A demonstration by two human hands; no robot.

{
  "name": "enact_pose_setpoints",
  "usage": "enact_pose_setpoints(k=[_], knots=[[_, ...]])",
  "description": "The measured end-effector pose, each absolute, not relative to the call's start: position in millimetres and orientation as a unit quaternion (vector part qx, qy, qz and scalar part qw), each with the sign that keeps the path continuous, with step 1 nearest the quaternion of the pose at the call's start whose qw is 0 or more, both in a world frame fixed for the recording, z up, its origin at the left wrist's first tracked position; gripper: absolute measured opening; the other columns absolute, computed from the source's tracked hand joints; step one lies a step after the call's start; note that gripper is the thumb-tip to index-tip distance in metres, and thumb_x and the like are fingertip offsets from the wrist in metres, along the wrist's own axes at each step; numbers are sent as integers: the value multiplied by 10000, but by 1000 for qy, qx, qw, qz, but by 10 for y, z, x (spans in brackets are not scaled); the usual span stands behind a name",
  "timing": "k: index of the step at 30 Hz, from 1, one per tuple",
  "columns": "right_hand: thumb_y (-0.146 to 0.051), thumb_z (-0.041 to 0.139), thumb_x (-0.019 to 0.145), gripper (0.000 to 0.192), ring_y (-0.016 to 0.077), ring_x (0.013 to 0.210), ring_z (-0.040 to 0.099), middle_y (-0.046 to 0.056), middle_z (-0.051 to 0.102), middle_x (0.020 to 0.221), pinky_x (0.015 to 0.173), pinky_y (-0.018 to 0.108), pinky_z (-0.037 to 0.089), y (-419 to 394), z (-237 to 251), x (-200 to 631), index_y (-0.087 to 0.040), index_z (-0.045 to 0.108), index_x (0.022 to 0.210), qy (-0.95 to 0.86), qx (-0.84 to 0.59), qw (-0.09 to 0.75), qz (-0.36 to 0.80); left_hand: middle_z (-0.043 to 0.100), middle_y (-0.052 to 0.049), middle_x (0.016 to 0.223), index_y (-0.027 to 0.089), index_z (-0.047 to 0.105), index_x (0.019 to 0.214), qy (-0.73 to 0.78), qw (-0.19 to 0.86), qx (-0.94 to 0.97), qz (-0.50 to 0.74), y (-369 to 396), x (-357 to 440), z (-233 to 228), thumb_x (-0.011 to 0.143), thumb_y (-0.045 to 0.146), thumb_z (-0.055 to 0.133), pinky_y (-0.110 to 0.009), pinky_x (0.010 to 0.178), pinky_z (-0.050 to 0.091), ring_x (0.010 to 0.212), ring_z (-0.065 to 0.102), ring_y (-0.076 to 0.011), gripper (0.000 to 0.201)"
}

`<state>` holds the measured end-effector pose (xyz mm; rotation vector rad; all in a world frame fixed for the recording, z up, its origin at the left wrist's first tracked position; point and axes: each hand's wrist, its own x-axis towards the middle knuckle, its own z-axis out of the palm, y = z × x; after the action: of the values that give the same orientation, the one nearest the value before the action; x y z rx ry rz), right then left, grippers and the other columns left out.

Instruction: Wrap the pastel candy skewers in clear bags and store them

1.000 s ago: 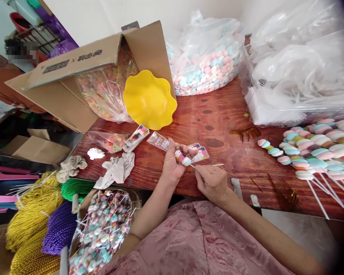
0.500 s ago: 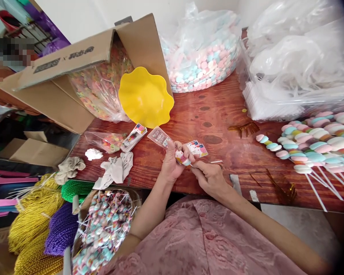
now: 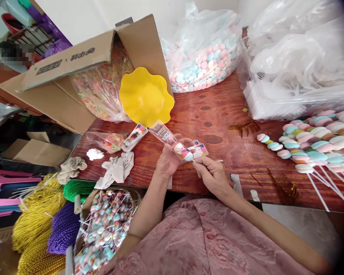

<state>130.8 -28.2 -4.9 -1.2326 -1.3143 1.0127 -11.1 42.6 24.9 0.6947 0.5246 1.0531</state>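
A clear printed plastic bag [image 3: 163, 133] sits in my left hand [image 3: 168, 162], its fingers curled round the lower part. Inside the bag's lower end shows a marshmallow skewer [image 3: 186, 153], pale blue at its bottom. My right hand [image 3: 213, 176] pinches the white stick at the skewer's lower end, just right of the bag. Behind my left fingers lie several printed bags [image 3: 200, 148] on the wooden table. A stack of printed bags [image 3: 134, 136] rests farther left, near the yellow wavy bowl [image 3: 146, 97].
Unwrapped marshmallow skewers [image 3: 318, 141] are heaped at right, below a clear bin [image 3: 275, 101]. A big bag of marshmallows [image 3: 202, 65] stands at the back, beside a cardboard box [image 3: 71, 63]. Gold ties [image 3: 243, 129] lie mid-table. Wrapped skewers fill a container [image 3: 106, 229] below left.
My left fingers have loosened and spread, showing more of the bag and the skewer in it. The bag has tilted up slightly. My right hand stays at the stick.
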Motion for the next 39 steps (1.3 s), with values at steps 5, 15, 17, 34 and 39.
enact_pose_setpoints(k=[5,15,17,34,39], knots=[[-306,499,916,220,98,542,408,-42,465,592,546,242,340,-285,-140,1326,-203,581,741,-590,-513,499,373,674,3,846,235,637,1035,235,745,284,556,545,-152,282,706,562,778,-444,963,492,947,688,-227,485],[-253,437,908,226,116,516,428,-2,510,577,547,264,311,-266,-143,1232,-210,509,698,-678,-543,446,216,406,94,596,181,415,654,272,753,293,523,288,222,182,713,456,821,-285,786,553,496,455,-41,493],[-268,446,908,240,103,500,402,-21,477,564,528,247,313,-243,-130,1239,-214,468,675,-646,-537,461,284,404,92,602,180,411,653,277,756,283,521,271,242,156,715,444,823,-280,781,551,505,450,-39,492],[-307,504,899,222,103,517,421,-31,508,575,532,251,336,-439,-114,1267,-199,574,718,-588,-548,466,370,653,-7,781,148,633,751,388,715,333,477,142,262,134,686,536,801,-242,685,486,678,611,-110,427],[-250,484,911,202,102,542,472,-23,548,622,558,244,369,-405,-102,1246,-200,565,732,-600,-535,491,337,637,-9,725,141,686,757,407,712,384,424,107,266,131,726,545,765,-247,696,457,670,571,-113,413]])
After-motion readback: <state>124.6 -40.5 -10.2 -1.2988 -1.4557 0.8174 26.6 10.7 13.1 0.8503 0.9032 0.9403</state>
